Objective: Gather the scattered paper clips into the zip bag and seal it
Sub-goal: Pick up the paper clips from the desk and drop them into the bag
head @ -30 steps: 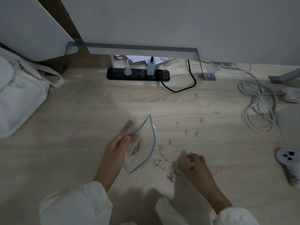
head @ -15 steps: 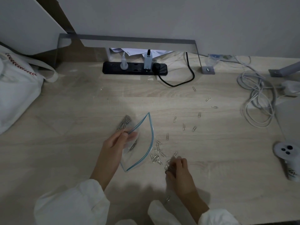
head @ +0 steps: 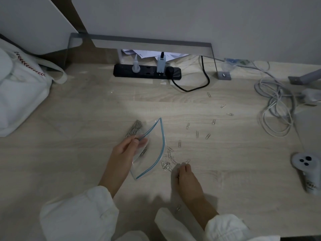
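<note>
A clear zip bag (head: 152, 150) with a blue zip strip lies on the wooden table, its mouth gaping toward the right. My left hand (head: 126, 152) pinches the bag's near lip and holds it up; some paper clips show inside the bag under my fingers. A pile of silver paper clips (head: 167, 160) lies just right of the bag's mouth. My right hand (head: 186, 176) rests on the table with curled fingertips at the pile's near edge; what they hold is hidden. More single clips (head: 197, 134) trail away to the far right. One clip (head: 178, 208) lies by my right wrist.
A black power strip (head: 147, 73) with plugs and a black cable sits at the back. A white cloth bag (head: 20, 94) fills the left side. Grey coiled cables (head: 276, 108) and a white controller (head: 307, 169) lie at the right. A metal frame (head: 144, 43) spans the back.
My right hand has come down from a raised, blurred position to the table and moved left toward the clip pile. My left hand keeps its pinch on the bag.
</note>
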A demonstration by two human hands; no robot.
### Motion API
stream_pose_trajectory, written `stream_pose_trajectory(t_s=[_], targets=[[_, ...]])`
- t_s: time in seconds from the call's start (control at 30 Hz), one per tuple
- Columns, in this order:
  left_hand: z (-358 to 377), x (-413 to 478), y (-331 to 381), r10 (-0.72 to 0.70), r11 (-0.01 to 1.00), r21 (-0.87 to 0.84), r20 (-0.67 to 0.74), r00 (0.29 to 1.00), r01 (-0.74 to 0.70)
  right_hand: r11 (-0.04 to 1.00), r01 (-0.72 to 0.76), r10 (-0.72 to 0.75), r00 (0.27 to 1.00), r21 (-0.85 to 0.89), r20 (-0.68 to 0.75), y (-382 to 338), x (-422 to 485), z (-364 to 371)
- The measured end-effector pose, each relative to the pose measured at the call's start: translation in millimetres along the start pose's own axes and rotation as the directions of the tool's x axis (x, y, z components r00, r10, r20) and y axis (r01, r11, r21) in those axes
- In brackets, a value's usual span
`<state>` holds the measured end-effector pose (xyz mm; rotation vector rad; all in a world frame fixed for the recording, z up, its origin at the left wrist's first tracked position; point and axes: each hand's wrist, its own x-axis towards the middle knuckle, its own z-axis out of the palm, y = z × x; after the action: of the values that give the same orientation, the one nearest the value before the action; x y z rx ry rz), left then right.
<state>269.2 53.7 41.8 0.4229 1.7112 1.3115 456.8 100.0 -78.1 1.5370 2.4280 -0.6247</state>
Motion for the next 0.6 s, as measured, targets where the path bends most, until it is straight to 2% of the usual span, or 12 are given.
stream_pose_trajectory(t_s=[0.17,0.3,0.47,0.6], targets=[[-0.2,-4.2,2.4,0.004,1.0,0.001,-0.006,1.0,-0.004,0.991,0.026,-0.032,0.998,0.135,0.046,1.7,-3.4,-12.9],[0.4,-6.2,3.4,0.009,1.0,0.007,-0.01,1.0,-0.009,0.94,0.012,-0.03,0.998,0.341,0.048,11.3,-3.8,-19.2],[1.0,-9.2,2.7,0.007,0.999,0.039,-0.008,1.0,-0.006,0.797,-0.078,0.084,0.996,0.598,0.018,2.2,-8.7,-64.3],[3.1,-11.2,2.4,0.012,0.999,0.044,-0.003,1.0,-0.012,0.592,0.067,0.024,0.995,0.803,-0.1,-33.7,-15.1,-117.9]])
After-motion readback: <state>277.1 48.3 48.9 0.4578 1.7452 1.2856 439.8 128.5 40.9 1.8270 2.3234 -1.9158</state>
